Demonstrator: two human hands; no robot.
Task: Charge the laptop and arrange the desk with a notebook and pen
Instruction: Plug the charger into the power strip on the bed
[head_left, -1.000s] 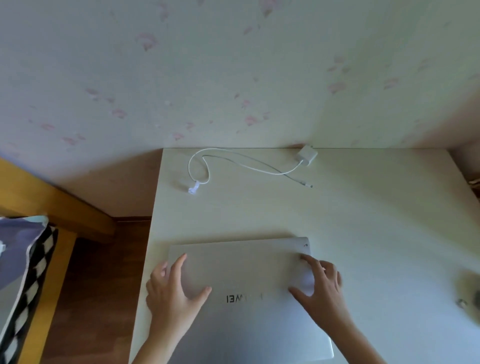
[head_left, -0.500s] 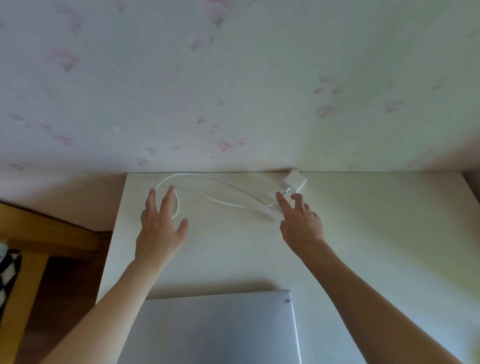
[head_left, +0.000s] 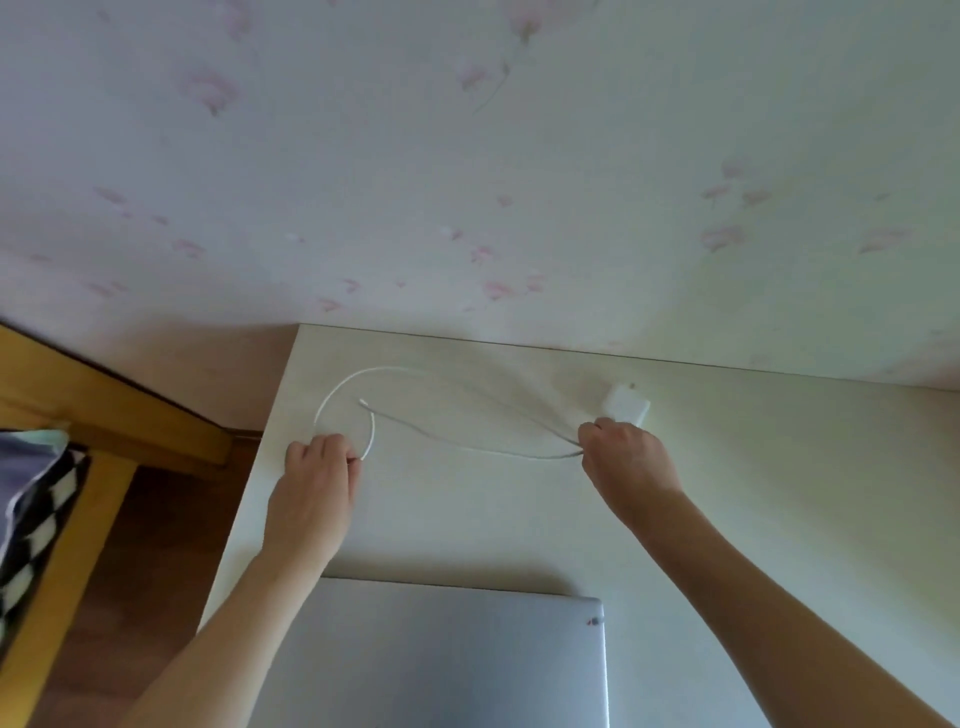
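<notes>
A thin white charging cable (head_left: 467, 448) loops over the far part of the white desk (head_left: 779, 467). My left hand (head_left: 317, 483) pinches the cable at its left loop, near the desk's left edge. My right hand (head_left: 623, 457) is closed on the cable strands just in front of the white charger block (head_left: 626, 407), which lies near the wall. The cable's free plug end (head_left: 362, 401) rests inside the loop. A closed silver laptop (head_left: 452, 654) lies at the near edge, between my forearms. No notebook or pen is in sight.
A flowered wall (head_left: 467, 182) runs along the desk's far edge. Left of the desk are a wooden floor (head_left: 156, 545), a yellow wooden frame (head_left: 104, 410) and black-and-white checked fabric (head_left: 26, 545).
Both hands left the laptop lid, reached to the far part of the desk and closed on the cable. The cable loop has shifted and the view has tilted up.
</notes>
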